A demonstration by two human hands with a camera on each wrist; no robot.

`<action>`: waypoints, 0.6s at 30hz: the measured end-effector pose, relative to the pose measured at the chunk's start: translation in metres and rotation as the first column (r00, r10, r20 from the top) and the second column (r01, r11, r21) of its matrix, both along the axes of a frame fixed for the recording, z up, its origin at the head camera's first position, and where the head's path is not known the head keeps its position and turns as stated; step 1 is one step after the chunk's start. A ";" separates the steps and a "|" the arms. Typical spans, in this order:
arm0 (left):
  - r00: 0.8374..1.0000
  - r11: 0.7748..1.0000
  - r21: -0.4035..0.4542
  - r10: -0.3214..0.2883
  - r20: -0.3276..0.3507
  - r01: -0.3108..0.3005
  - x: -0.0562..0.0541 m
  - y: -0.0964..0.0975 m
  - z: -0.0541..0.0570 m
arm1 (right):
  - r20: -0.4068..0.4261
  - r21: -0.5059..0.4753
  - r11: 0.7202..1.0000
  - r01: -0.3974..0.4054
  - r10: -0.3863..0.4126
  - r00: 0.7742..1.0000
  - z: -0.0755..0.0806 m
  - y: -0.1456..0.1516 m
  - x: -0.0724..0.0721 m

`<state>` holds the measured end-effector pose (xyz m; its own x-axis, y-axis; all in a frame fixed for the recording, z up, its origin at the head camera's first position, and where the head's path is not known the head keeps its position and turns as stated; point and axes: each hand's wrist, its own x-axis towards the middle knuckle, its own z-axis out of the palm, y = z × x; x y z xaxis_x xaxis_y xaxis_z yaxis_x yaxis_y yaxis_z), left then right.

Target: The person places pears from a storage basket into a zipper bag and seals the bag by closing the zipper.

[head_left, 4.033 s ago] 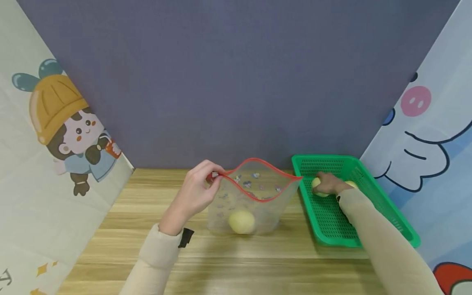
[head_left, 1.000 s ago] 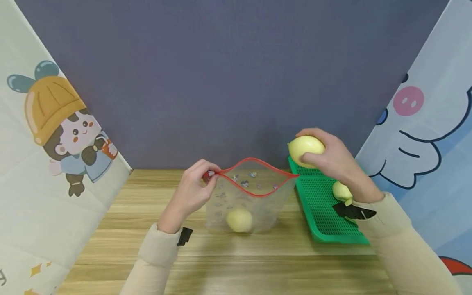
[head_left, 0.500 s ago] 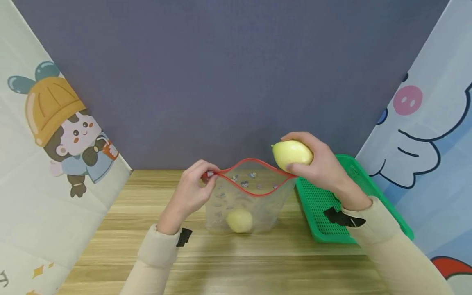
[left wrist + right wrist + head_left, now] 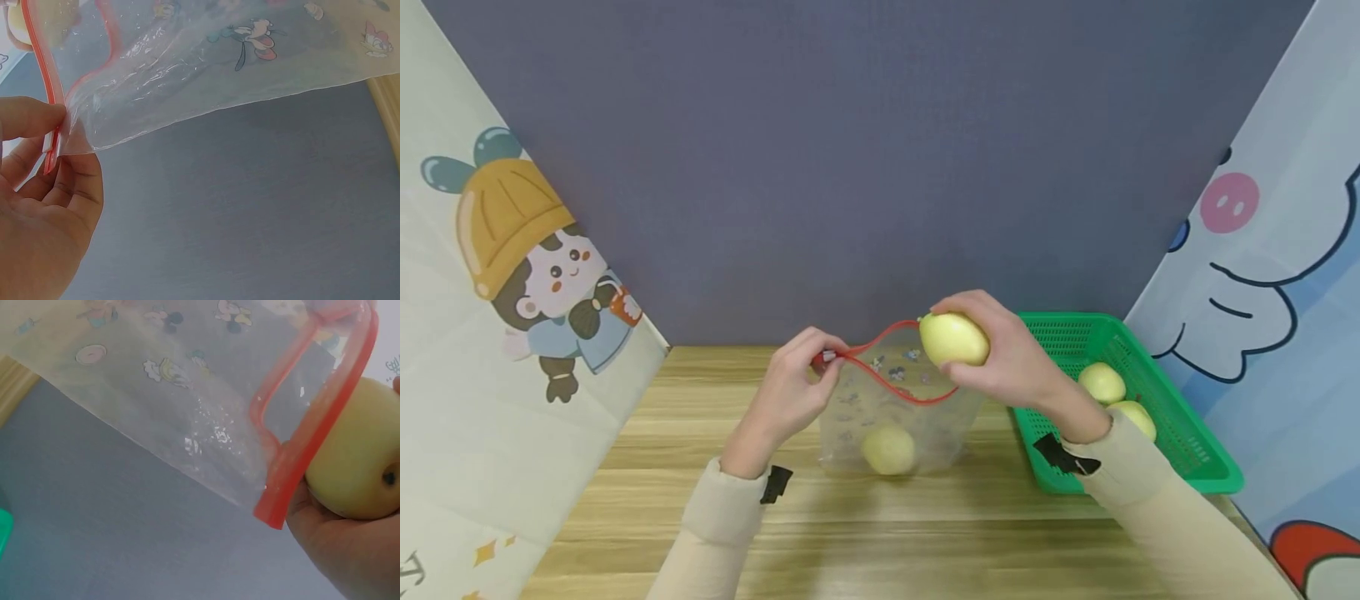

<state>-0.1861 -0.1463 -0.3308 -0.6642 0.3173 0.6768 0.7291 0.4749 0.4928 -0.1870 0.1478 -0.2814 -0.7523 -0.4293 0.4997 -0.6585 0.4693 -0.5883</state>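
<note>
A grey backdrop (image 4: 865, 167) stands between cartoon-printed sheets (image 4: 490, 350).

On my feed: zip bag (image 4: 844, 429) stands on bench (image 4: 820, 542), bagged fruit (image 4: 889, 450) at its bottom. Left fingers (image 4: 812, 338) at left corner of bag mouth. Right fingers (image 4: 970, 304) around held fruit (image 4: 953, 340), at mouth's right end. Basket (image 4: 1101, 336) on bench, right of bag, rear fruit (image 4: 1102, 383) and front fruit (image 4: 1135, 417) inside. Backdrop (image 4: 850, 167) behind everything.

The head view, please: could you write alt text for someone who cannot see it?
The right hand holds a yellow fruit at the mouth of a bag whose corner the left hand pinches. One fruit lies in the bag, and two show in the green basket.
</note>
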 end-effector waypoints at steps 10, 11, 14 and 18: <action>1.000 1.000 -0.014 0.007 -0.007 -0.007 0.000 0.000 -0.008 | -0.073 0.113 0.994 0.007 0.001 0.997 -0.015 -0.008 0.000; 1.000 1.000 -0.012 0.005 -0.008 -0.005 0.000 0.000 -0.009 | -0.086 0.127 0.992 0.012 -0.001 0.996 -0.017 -0.009 0.000; 1.000 1.000 -0.008 0.004 -0.011 -0.004 0.000 -0.001 -0.012 | -0.127 0.171 0.985 0.030 -0.009 0.992 -0.021 -0.011 -0.001; 1.000 1.000 -0.014 0.012 -0.007 -0.013 0.000 -0.001 -0.016 | -0.146 0.221 0.974 0.048 -0.016 0.989 -0.027 -0.013 -0.002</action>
<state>-0.1863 -0.1477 -0.3473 -0.6638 0.3188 0.6766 0.7262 0.4910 0.4811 -0.1888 0.1353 -0.3080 -0.6956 -0.5190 0.4967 -0.7104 0.6001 -0.3678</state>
